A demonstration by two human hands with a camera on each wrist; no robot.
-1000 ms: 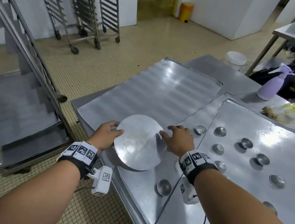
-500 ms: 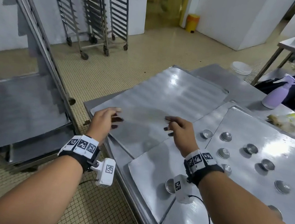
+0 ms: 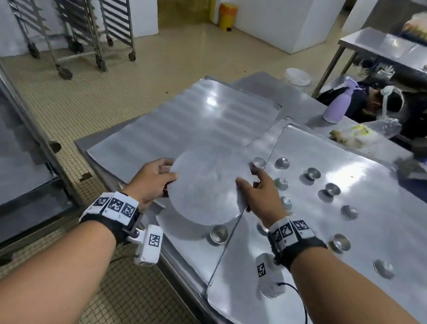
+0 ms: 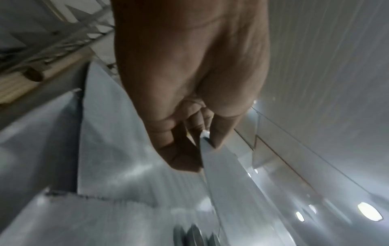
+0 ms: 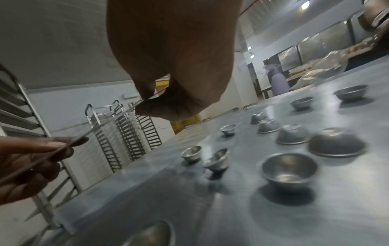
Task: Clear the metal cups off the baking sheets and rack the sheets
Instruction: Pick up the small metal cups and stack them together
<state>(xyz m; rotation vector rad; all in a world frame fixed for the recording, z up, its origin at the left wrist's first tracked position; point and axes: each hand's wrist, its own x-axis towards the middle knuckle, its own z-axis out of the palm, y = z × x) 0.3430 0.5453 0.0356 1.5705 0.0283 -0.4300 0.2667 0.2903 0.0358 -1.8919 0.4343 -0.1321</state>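
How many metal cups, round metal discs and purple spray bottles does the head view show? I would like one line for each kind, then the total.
metal cups: 10 in plain view; others may be hidden
round metal disc: 1
purple spray bottle: 1
Total: 12
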